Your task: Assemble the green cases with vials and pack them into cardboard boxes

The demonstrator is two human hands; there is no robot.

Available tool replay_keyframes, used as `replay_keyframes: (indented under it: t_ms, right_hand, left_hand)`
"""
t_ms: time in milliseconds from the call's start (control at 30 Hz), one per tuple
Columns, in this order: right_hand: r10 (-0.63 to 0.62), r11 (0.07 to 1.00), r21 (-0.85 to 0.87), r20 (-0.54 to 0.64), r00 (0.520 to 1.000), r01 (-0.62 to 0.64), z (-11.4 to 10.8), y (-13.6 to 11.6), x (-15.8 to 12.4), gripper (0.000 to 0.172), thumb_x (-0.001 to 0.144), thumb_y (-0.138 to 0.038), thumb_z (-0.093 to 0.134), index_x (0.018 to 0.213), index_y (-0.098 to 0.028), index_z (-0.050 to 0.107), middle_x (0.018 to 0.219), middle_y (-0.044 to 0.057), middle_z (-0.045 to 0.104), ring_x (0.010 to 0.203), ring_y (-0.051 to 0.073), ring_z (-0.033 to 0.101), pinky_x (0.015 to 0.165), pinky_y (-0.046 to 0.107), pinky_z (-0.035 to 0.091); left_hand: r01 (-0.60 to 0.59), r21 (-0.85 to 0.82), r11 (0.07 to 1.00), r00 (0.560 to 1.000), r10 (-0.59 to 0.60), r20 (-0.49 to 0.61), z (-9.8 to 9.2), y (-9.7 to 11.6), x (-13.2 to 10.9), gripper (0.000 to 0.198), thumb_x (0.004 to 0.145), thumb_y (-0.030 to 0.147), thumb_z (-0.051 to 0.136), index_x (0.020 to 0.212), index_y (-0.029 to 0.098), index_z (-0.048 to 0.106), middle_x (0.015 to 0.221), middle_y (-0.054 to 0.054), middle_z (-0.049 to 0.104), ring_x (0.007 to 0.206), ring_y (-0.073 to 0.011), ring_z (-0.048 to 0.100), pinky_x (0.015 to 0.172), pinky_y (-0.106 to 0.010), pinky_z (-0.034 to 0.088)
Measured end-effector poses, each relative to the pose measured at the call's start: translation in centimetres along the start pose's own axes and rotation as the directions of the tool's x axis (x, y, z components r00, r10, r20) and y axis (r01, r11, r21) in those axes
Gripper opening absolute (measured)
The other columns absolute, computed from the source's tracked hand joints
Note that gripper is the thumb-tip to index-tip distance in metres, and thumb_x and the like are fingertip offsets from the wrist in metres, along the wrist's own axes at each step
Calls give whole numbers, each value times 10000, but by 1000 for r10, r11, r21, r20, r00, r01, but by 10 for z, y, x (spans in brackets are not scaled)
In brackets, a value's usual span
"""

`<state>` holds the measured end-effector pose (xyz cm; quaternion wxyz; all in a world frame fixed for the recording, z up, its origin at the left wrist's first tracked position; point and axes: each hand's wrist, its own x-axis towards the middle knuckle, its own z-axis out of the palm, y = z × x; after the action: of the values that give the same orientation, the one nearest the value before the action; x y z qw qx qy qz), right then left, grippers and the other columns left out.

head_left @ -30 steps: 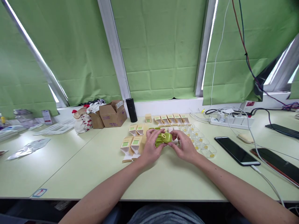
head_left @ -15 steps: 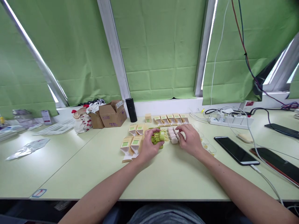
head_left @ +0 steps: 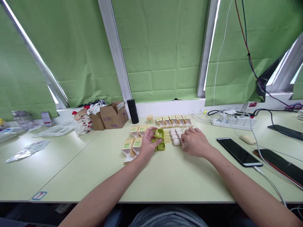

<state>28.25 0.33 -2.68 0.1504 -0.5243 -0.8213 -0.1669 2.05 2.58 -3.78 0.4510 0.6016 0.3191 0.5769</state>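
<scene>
My left hand [head_left: 149, 143] grips a small hollow green case [head_left: 160, 133] between thumb and fingers, its recess turned toward me. Below it, more green cases [head_left: 161, 147] stand on the table, partly covered by that hand. Small yellow square pieces [head_left: 167, 137] lie in rows just to their right. Beside those are rows of rounded white cases [head_left: 174, 137]. At their right side, my right hand [head_left: 196, 142] is closed, fingertips pointing down near translucent pieces; what it pinches is hidden by the fingers.
Folded cardboard boxes with green windows [head_left: 136, 143] stand left of my left hand, and a row of similar boxes [head_left: 174, 120] stands behind. A black cylinder [head_left: 133, 111], a brown carton [head_left: 114, 116], a phone [head_left: 239, 152] and a power strip [head_left: 234, 123] are farther out.
The green case in my left hand has tilted, so its hollow inside now shows. My right hand has turned knuckles-up and moved slightly right, its fingers curling downward.
</scene>
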Motion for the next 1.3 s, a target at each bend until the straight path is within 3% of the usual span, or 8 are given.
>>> replay_keyframes:
  t_ms: [333, 500, 567, 667, 733, 833, 1067, 1300]
  right_hand:
    - [-34, 999, -2, 14, 999, 34, -5, -4, 0, 90, 768, -144, 746, 843, -193, 738, 930, 160, 738, 992, 345, 626, 847, 446, 408]
    - [42, 930, 368, -46, 998, -22, -12, -7, 6, 102, 783, -256, 769, 857, -228, 705, 953, 98, 729, 983, 307, 632, 832, 412, 467]
    - [110, 748, 662, -67, 992, -39, -12, -10, 9, 151, 832, -352, 743, 906, -230, 695, 974, 72, 725, 928, 264, 643, 772, 375, 495]
    - [187, 250, 967, 9, 982, -56, -7, -17, 14, 311, 860, -498, 739, 989, -217, 699, 913, 51, 723, 751, 199, 626, 648, 327, 496]
    - [196, -33, 997, 82, 977, -77, -2, -23, 15, 384, 832, -543, 792, 1011, -212, 713, 866, 43, 716, 675, 173, 599, 638, 330, 507]
    - [191, -299, 951, 140, 972, -78, 6, -32, 16, 421, 763, -534, 881, 989, -218, 721, 940, 60, 737, 725, 181, 639, 675, 347, 543]
    - [171, -476, 874, 199, 965, -96, 11, -41, 19, 399, 788, -482, 888, 1027, -235, 686, 1071, 110, 801, 940, 266, 758, 754, 406, 614]
    - [284, -617, 783, 317, 905, -81, 6, -47, 36, 488, 620, -364, 1018, 954, -242, 684, 941, 64, 810, 784, 222, 733, 672, 354, 595]
  left_hand:
    - [26, -116, 993, 1000, -26, 0, 0, -1, 0, 703, 628, 355, 987, 1153, 259, 529, 1114, -52, 781, 964, -227, 731, 837, -392, 602]
    - [2, -38, 999, 1000, -3, -9, 0, 1, 0, 680, 660, 369, 967, 1166, 261, 526, 1147, -68, 781, 1025, -251, 739, 870, -413, 599]
    - [-9, -4, 1000, 1000, 9, -9, 1, 1, 0, 663, 672, 362, 956, 1164, 262, 522, 1168, -73, 782, 1058, -258, 739, 888, -412, 589]
    - [-20, 39, 999, 1000, 20, -8, 1, 2, 0, 635, 689, 350, 942, 1159, 260, 525, 1183, -83, 783, 1085, -264, 742, 901, -401, 579]
    - [-24, 56, 998, 1000, 25, -7, 1, 2, 0, 620, 697, 338, 935, 1157, 255, 527, 1190, -90, 782, 1109, -267, 741, 911, -393, 577]
    - [-30, 74, 997, 1000, 30, -6, 2, 1, 0, 608, 692, 313, 925, 1152, 250, 533, 1184, -86, 776, 1130, -264, 734, 920, -382, 575]
    - [-33, 146, 989, 998, 41, -51, 3, -1, 0, 556, 689, 230, 893, 1143, 235, 571, 1145, -74, 768, 1126, -257, 731, 911, -355, 555]
    - [-39, 177, 983, 996, 53, -76, 3, 2, -1, 536, 709, 235, 883, 1150, 234, 578, 1130, -64, 768, 1128, -258, 723, 896, -351, 538]
